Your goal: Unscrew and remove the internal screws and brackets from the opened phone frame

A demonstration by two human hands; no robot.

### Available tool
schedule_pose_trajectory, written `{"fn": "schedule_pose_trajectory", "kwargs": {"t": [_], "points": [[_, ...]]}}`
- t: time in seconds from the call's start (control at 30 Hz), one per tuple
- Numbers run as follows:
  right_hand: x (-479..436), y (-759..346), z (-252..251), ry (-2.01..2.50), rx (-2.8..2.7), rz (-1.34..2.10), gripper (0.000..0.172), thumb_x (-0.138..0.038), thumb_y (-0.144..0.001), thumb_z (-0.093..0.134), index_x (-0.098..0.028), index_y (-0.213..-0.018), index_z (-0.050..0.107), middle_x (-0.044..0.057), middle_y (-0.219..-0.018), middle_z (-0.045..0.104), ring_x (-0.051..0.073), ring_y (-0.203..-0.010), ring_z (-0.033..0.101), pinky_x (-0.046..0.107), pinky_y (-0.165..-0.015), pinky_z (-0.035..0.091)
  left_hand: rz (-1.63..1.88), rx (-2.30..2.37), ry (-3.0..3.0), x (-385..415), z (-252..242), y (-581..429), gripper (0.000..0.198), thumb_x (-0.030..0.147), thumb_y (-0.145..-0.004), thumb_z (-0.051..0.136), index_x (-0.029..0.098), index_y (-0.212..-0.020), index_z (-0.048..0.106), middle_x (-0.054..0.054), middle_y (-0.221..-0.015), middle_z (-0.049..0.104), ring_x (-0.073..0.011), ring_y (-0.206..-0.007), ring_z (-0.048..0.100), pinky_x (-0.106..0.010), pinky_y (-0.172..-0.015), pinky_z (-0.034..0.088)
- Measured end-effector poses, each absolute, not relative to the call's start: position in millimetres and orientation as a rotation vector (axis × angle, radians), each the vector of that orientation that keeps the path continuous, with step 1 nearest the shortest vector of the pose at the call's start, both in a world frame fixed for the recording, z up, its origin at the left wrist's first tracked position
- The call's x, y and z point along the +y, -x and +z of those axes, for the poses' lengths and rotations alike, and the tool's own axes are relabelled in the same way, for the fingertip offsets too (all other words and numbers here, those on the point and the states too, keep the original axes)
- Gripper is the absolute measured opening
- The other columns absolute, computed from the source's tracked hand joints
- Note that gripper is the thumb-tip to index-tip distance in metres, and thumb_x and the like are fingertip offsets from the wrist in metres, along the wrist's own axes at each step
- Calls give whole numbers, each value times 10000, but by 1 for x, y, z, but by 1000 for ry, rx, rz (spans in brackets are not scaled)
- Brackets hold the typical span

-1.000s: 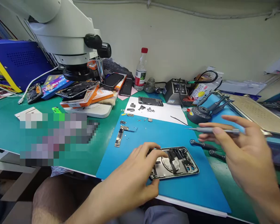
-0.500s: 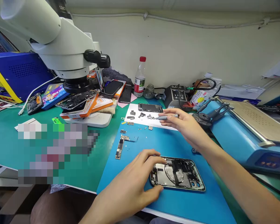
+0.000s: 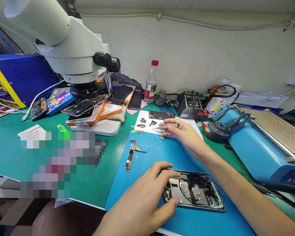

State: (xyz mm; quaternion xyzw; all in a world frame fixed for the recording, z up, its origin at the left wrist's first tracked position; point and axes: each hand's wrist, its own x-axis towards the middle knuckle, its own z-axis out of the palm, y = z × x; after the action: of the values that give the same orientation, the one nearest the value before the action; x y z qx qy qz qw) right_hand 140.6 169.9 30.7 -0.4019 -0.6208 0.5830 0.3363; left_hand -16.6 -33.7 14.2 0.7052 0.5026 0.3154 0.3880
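My left hand (image 3: 147, 193) lies around the near-left end of an opened phone housing (image 3: 208, 191), thumb at its lower edge and fingers at its upper edge. The housing lies flat on the blue mat (image 3: 127, 193), its inside facing up with a round silver patch. My right hand (image 3: 178, 129) grips a slim grey pen-shaped tool (image 3: 169, 127) with a thin tip; its exact kind I cannot make out. That tip points left over a white sheet (image 3: 139, 118), close to small dark phone parts (image 3: 152, 123). A phone screen (image 3: 161, 114) lies just behind the right hand.
A narrow logic board (image 3: 129, 160) and several tiny parts lie on the mat's left. At left stands a microscope (image 3: 81, 62) above stacked phones and boxes. A bottle (image 3: 151, 82) and a soldering station (image 3: 189, 105) stand behind. A blue machine (image 3: 258, 147) sits at right.
My right hand has moved slightly left with the grey tool, whose tip now sits farther left over the sheet. My left hand stays at the housing. The whole view has shifted a little.
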Motion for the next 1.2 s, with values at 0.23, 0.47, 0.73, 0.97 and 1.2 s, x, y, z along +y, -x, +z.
{"fn": "schedule_pose_trajectory", "kwargs": {"t": [0.23,0.47,0.73,0.97,1.2], "points": [[171,-144,35,1073,-1519,1541,217,-275,-955,750,-212,-1161,727,135,-1309,816,216,-1037,819,462,-1096,640,971,1266,-1666,-31,18,16,309,270,-1104,614,318,-1405,659,-17,-1544,632,-195,-1426,628,-297,-1204,492],[133,-178,56,1078,-1484,1549,364,-383,-949,805,-227,-1253,680,120,-1263,833,206,-944,810,412,-962,671,1096,1802,-1797,-28,16,20,192,226,-1092,624,255,-1245,737,-6,-1126,798,-218,-951,745,-352,-862,566],[80,-186,43,1041,-1523,1581,420,-487,-960,789,-224,-1263,666,105,-1168,848,180,-841,785,396,-897,655,902,1959,-1924,-6,12,16,187,193,-1040,745,206,-1224,775,-19,-1061,838,-244,-980,791,-344,-828,553],[66,-183,39,1011,-1547,1537,405,-505,-971,763,-220,-1245,672,104,-1146,847,195,-843,784,405,-870,657,842,2001,-2077,-14,9,18,90,188,-1043,739,225,-996,807,-19,-1001,807,-252,-958,760,-348,-802,539],[53,-187,36,1080,-1542,1299,428,-570,-1004,724,-268,-1299,650,68,-1153,835,180,-887,768,351,-880,653,776,2026,-2239,-28,-7,26,321,86,-1036,690,221,-1296,819,-88,-1163,776,-275,-1022,728,-384,-840,592]]}}
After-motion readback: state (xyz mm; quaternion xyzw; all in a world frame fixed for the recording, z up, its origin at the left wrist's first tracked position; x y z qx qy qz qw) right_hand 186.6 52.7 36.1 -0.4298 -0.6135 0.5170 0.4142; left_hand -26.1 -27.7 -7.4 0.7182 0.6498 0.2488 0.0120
